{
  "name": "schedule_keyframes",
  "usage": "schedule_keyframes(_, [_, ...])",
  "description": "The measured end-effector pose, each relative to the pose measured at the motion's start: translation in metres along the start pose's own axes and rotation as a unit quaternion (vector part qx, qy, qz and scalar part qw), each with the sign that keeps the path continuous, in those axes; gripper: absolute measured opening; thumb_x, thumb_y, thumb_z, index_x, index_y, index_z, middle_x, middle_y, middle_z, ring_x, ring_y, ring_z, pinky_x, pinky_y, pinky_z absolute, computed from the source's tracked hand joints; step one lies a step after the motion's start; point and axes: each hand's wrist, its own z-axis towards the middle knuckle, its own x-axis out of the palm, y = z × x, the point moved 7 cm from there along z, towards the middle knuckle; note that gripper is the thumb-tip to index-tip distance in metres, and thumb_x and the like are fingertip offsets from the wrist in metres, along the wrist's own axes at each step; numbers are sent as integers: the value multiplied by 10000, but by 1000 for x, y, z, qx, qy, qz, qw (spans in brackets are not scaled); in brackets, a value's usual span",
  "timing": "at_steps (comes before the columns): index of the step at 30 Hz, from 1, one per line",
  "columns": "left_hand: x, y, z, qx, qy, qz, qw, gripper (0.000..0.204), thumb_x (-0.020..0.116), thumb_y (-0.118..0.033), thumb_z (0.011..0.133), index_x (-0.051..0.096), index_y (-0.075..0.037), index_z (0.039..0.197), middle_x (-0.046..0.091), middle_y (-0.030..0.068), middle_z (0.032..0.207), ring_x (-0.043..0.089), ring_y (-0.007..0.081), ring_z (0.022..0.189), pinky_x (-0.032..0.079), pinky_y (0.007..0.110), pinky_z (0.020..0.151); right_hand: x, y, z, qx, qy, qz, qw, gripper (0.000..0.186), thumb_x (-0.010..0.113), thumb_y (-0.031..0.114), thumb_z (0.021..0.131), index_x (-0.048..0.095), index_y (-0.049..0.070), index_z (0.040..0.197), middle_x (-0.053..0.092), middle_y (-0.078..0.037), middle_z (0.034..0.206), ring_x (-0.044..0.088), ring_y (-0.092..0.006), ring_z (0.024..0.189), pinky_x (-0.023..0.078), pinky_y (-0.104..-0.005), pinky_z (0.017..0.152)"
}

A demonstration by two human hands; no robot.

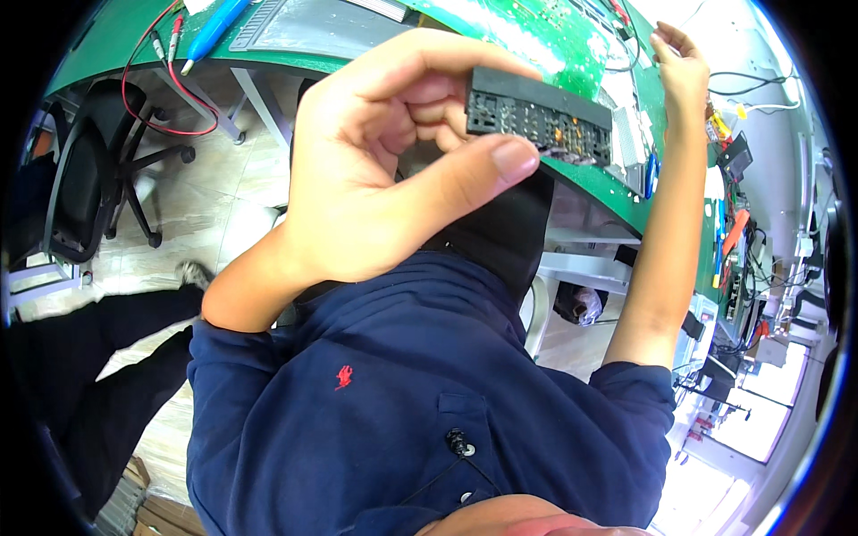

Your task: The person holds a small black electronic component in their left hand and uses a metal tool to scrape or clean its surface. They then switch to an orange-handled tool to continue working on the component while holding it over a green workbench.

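Note:
Close up in the middle, my left hand [375, 170] grips a black rectangular electronic block [541, 98] between thumb and fingers. The side facing up shows rows of small metallic pins or slots, with an orange glint near its right half; its exact kind is unclear. Behind it on the green-topped bench lies a large green circuit board [527, 36], partly washed out by glare. My right hand [684, 67] is farther off, over the bench to the right of the board, its fingers curled toward the thumb. Whatever may be between those fingertips is too small and bright to make out.
A blue pen-like tool [214, 34], red and black test leads [174, 40] and a grey tray [295, 31] lie at the bench's left. Cables and tools crowd the right [737, 232]. A black office chair [94, 170] and another person's dark-trousered legs [107, 348] are at left.

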Motion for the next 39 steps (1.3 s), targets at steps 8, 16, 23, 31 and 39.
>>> schedule_keyframes(8, [-3, 22, 9, -6, -22, 12, 1000, 401, 624, -29, 808, 499, 93, 1169, 585, 145, 981, 584, 146, 705, 481, 251, 642, -31, 37, -56, 69, -81, 127, 986, 316, 673, 138, 829, 604, -42, 1079, 583, -20, 753, 481, -65, 629, 382, -187, 567])
schedule_keyframes(16, [-4, 55, 15, -49, -30, 57, 997, 426, 652, 59, 765, 497, 85, 1160, 573, 132, 1022, 577, 149, 835, 468, 248, 741, -51, 42, -125, -13, -194, -56, 979, 272, 621, 107, 821, 615, 61, 1089, 618, -76, 1038, 596, -169, 924, 474, -299, 825])
schedule_keyframes(23, [-3, 84, 14, -47, -24, 103, 993, 432, 712, 67, 719, 507, 32, 1098, 583, 123, 1069, 604, 133, 903, 476, 220, 701, -52, 18, -167, 58, -192, -121, 972, 269, 662, 130, 799, 623, 51, 1053, 610, -79, 1027, 574, -188, 955, 444, -326, 828])
schedule_keyframes(31, [-5, 88, 20, -51, 8, 75, 996, 448, 736, 61, 690, 466, 8, 1045, 557, 155, 1048, 586, 163, 889, 490, 276, 781, -44, 12, -171, 90, -141, -129, 977, 294, 688, 133, 766, 606, 23, 1026, 609, -117, 1020, 578, -248, 937, 435, -339, 834])
schedule_keyframes(39, [-11, 78, 23, -6, -29, 87, 996, 522, 788, -157, 703, 450, -35, 1082, 511, 182, 1113, 598, 177, 747, 509, 284, 646, -33, 19, -170, 51, -94, -156, 982, 319, 649, 43, 717, 597, 32, 1032, 602, -132, 1018, 566, -306, 958, 441, -369, 846])
